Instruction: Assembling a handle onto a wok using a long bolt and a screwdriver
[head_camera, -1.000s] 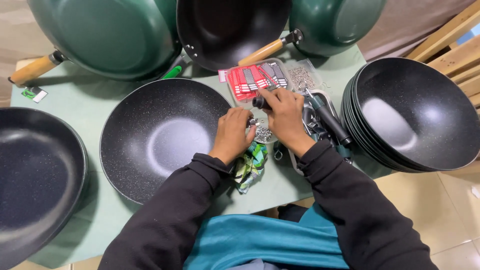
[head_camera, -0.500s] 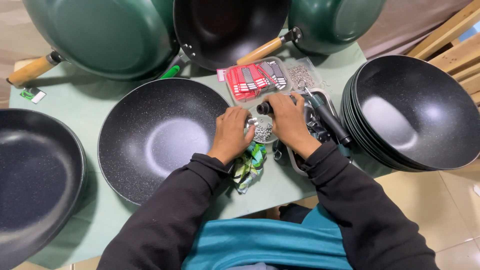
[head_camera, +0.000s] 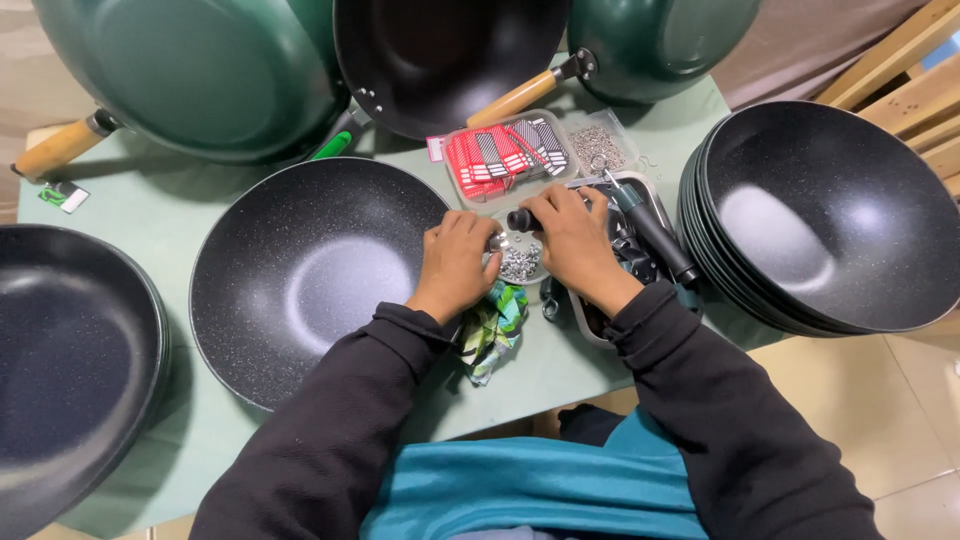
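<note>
At the far left of the green counter (head_camera: 140, 225) lies one black pan (head_camera: 60, 370), cut off by the edge. Behind it stand three green pans: a large one (head_camera: 200, 70) showing its green underside, with a wooden handle; a second (head_camera: 440, 55) showing its black inside, also wooden-handled; and a third (head_camera: 660, 35) at the back. In the middle lies one speckled black wok (head_camera: 300, 275) without a handle.

The left hand (head_camera: 455, 262) sits at the wok's right rim, its grip closed, fingertips pinched near a small dish of silvery screws (head_camera: 520, 262); what exactly it pinches is hidden. Below it lies one crumpled green patterned cloth (head_camera: 492, 330). Beyond the hands stands one clear box of red and black tags (head_camera: 500, 155), and beside it one small bag of metal bits (head_camera: 598, 145).

The right hand (head_camera: 570, 240) has its grip clamped on a black handle piece (head_camera: 522, 218), over a tray holding a dark power driver (head_camera: 650, 225). At the right stands one stack of black woks (head_camera: 830, 215); their number cannot be told.
</note>
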